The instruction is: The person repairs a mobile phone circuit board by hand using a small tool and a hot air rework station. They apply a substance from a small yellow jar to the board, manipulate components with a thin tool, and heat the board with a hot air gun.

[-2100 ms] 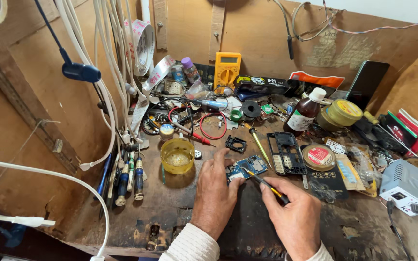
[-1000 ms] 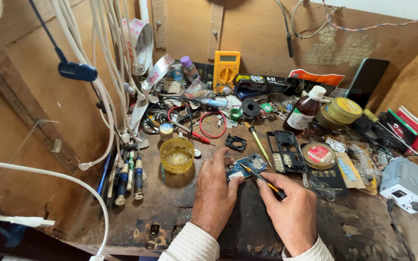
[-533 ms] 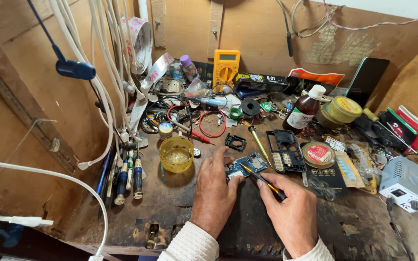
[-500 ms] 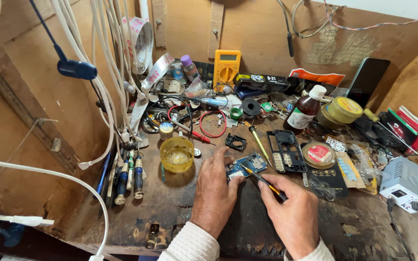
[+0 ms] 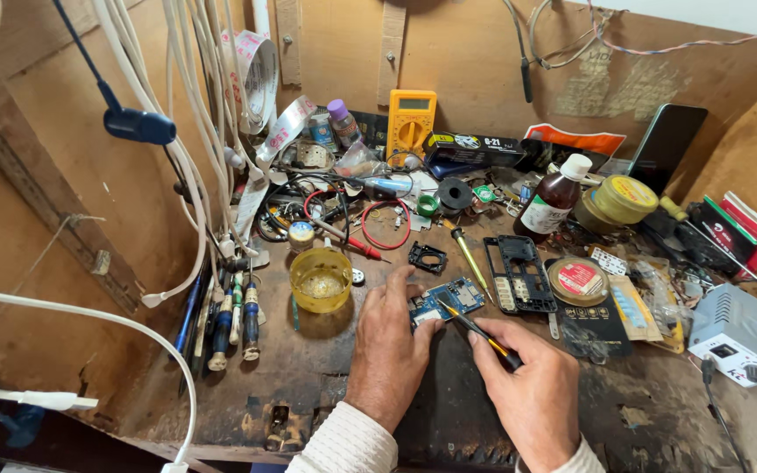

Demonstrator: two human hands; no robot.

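Note:
My left hand (image 5: 387,337) lies flat on the wooden bench and pins the near edge of a small blue circuit board (image 5: 449,298) with its fingertips. My right hand (image 5: 532,385) grips a thin tool with a black and yellow handle (image 5: 482,333), its tip resting on the board. A black phone frame (image 5: 519,278) lies just right of the board. A yellow round cup (image 5: 320,278) stands to the left of my left hand.
A yellow multimeter (image 5: 411,123) leans on the back wall. A brown bottle (image 5: 554,197), round tins (image 5: 619,200), a dark phone (image 5: 666,144), a grey power unit (image 5: 739,333), screwdrivers (image 5: 225,311) at left, white cables (image 5: 194,131) hanging, red and black leads (image 5: 370,219).
My right hand has shifted slightly forward and brought the tool's tip onto the board. The left hand has stayed on the board.

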